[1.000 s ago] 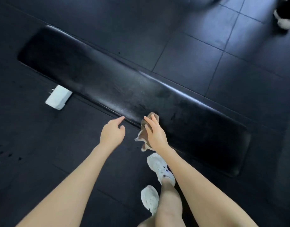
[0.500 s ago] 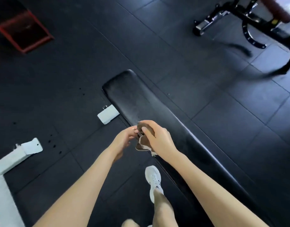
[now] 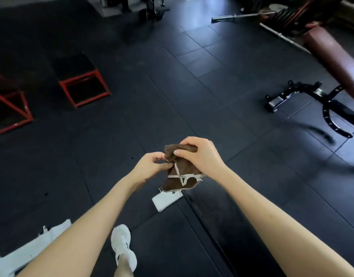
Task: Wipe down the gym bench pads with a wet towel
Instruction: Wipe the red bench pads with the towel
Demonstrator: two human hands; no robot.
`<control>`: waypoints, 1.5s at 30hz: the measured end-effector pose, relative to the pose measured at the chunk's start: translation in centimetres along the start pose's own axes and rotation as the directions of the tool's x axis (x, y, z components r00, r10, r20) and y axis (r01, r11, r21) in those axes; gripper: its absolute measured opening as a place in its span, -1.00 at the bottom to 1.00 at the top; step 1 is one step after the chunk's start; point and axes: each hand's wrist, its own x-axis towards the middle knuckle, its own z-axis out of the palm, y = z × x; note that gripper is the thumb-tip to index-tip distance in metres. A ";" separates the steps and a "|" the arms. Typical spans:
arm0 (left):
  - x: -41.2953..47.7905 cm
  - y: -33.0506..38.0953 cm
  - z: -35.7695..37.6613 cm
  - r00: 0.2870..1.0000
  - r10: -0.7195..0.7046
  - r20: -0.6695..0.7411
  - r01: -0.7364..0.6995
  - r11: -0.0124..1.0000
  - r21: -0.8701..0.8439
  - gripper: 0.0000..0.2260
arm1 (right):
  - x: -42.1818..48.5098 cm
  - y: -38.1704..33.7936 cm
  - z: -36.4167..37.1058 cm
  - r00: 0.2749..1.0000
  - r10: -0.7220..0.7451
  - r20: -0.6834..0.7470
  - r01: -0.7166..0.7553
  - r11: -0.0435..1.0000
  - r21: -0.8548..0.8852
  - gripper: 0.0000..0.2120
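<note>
While both hands work the towel in mid-air, no wiping is under way; I judge this a refolding step between strokes. Nearest me, a white shoe [image 3: 123, 246] stands on the floor beside the black bench pad [image 3: 218, 232], which runs off toward the lower right. A white end cap [image 3: 166, 199] lies just beside the pad's end. Above it, the left hand [image 3: 152, 166] pinches an edge of the brown towel [image 3: 179, 177], and the right hand [image 3: 201, 156] clasps its bunched top; the towel touches no pad. The next move calls for settling a clean face, then lowering it flat onto the pad. Farther off stand red-framed boxes [image 3: 82, 84], a maroon bench [image 3: 332, 54] and a barbell [image 3: 242, 16]; none blocks the reach.
</note>
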 end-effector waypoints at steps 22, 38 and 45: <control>39.2 22.1 -27.4 0.986 -0.135 0.100 0.131 0.990 0.042 -0.72 | 37.8 -8.1 -5.4 0.982 0.026 -0.187 -0.027 1.000 -0.003 -0.83; 72.6 48.3 -9.5 0.697 0.136 0.704 -0.432 0.863 0.261 -0.57 | 59.4 4.3 -36.2 0.840 0.303 -0.449 -0.180 0.938 0.296 -0.61; 85.3 58.4 4.9 0.533 0.112 0.838 -0.561 0.789 0.251 -0.58 | 59.2 14.7 -50.9 0.663 0.542 -0.517 -0.447 0.840 0.308 -0.92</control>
